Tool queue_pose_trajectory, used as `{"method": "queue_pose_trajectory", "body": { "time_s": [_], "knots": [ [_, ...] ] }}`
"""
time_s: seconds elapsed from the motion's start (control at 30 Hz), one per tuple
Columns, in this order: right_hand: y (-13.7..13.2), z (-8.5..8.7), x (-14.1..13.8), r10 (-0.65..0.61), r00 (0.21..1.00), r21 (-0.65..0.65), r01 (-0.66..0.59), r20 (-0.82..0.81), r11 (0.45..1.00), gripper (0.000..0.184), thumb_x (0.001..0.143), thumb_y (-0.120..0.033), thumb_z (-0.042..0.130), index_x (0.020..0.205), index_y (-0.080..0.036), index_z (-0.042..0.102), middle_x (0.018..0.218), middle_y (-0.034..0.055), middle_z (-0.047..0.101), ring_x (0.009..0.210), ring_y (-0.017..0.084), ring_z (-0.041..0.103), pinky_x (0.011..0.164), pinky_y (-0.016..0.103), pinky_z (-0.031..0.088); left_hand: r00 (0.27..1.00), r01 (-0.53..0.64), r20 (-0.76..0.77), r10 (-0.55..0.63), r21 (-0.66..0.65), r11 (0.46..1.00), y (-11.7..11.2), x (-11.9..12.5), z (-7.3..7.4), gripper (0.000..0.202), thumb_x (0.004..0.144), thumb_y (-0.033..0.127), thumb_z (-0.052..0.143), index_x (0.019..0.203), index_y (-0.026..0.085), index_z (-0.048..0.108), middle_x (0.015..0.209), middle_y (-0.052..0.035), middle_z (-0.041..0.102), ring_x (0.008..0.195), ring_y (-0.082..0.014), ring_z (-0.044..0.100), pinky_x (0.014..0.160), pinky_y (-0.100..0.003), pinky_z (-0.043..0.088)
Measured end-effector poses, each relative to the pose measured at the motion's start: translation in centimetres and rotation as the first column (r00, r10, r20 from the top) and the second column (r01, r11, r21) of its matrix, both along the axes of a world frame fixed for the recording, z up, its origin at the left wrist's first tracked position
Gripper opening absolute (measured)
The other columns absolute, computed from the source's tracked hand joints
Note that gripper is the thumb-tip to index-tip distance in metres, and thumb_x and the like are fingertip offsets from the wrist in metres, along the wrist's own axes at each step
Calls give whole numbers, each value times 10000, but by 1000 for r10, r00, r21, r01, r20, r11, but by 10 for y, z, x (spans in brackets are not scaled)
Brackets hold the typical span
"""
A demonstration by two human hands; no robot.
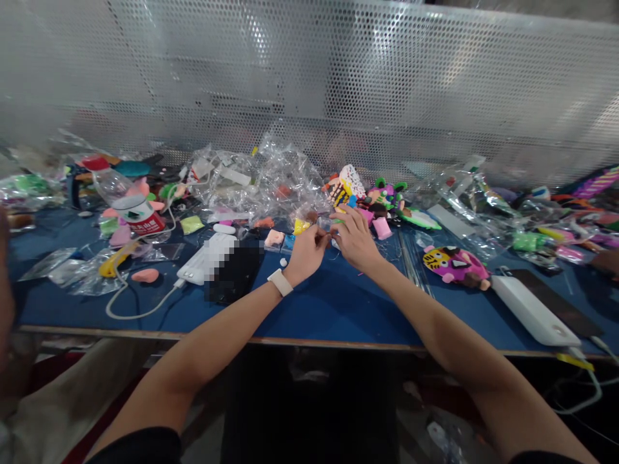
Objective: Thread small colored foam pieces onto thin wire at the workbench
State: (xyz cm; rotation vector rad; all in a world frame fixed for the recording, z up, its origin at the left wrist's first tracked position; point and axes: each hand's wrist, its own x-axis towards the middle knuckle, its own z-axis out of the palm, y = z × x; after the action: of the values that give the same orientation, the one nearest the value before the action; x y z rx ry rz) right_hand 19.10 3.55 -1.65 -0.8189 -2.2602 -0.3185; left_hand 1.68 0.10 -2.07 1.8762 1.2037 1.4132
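Observation:
Both my hands meet at the middle of the blue table (333, 309). My left hand (305, 251), with a white band at the wrist, has its fingers pinched together. My right hand (355, 240) is curled against it, fingertips touching the left ones. Between them sits something small that I cannot make out. Just beyond the fingers lie crumpled clear plastic bags (271, 177) and small lumps of coloured clay (382, 227). A colourful clay figure (351, 183) stands right behind my right hand.
A white power bank with a cable (200, 264) and a black phone lie to the left. A plastic bottle with a red label (133, 206) lies further left. A pink tiger-face clay piece (457, 264) and another white power bank (532, 309) are right. A perforated metal screen (338, 84) backs the table.

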Motion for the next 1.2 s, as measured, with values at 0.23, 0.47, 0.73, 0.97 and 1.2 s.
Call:
{"method": "queue_pose_trajectory", "body": {
  "time_s": [0.23, 0.47, 0.73, 0.97, 1.2],
  "knots": [
    [4, -2, -1, 6, 999, 65, -3, -48, 998, 184, 1041, -176, 503, 1094, -263, 656, 1333, 83, 676, 1465, 304, 486, 1278, 645, 281, 913, 194, 400, -80, -255, 947, 8, 3, -3, 333, 966, 420, 679, 757, 167, 625, 652, -16, 643, 567, -120, 584, 580, -261, 450],
    [1, 3, 0, 124, 828, -212, -280, -546, 936, 206, 987, -352, 627, 1170, -257, 618, 1379, 118, 646, 1326, 282, 603, 1106, 530, 518, 976, 102, 193, -105, 26, 994, -1, -3, 13, 231, 1011, 319, 613, 822, 189, 582, 687, -4, 641, 588, -110, 575, 598, -259, 459],
    [6, 9, 1, -70, 621, -590, -694, -780, 413, 328, 806, -513, 826, 848, -206, 719, 830, 24, 726, 838, 173, 690, 879, 357, 556, 999, 35, -17, -33, 168, 985, -8, -9, 26, 166, 1022, 239, 583, 870, 194, 630, 794, -13, 698, 680, -119, 625, 672, -268, 512],
    [-3, 16, -2, -85, 611, -591, -706, -787, 390, 368, 725, -547, 880, 790, -228, 710, 717, -13, 661, 697, 143, 606, 780, 344, 531, 989, -2, -142, 40, 262, 965, -8, -12, 27, 135, 1026, 211, 590, 918, 188, 667, 794, -2, 711, 701, -120, 639, 704, -249, 504],
    [-4, 17, -4, -138, 573, -581, -734, -808, 350, 319, 751, -485, 873, 770, -219, 699, 691, -34, 638, 562, 96, 532, 778, 360, 550, 968, 29, -248, 48, 296, 955, -2, -18, 20, 137, 1044, 211, 566, 1000, 187, 693, 880, -20, 737, 761, -136, 670, 753, -254, 514]
  ]
}}
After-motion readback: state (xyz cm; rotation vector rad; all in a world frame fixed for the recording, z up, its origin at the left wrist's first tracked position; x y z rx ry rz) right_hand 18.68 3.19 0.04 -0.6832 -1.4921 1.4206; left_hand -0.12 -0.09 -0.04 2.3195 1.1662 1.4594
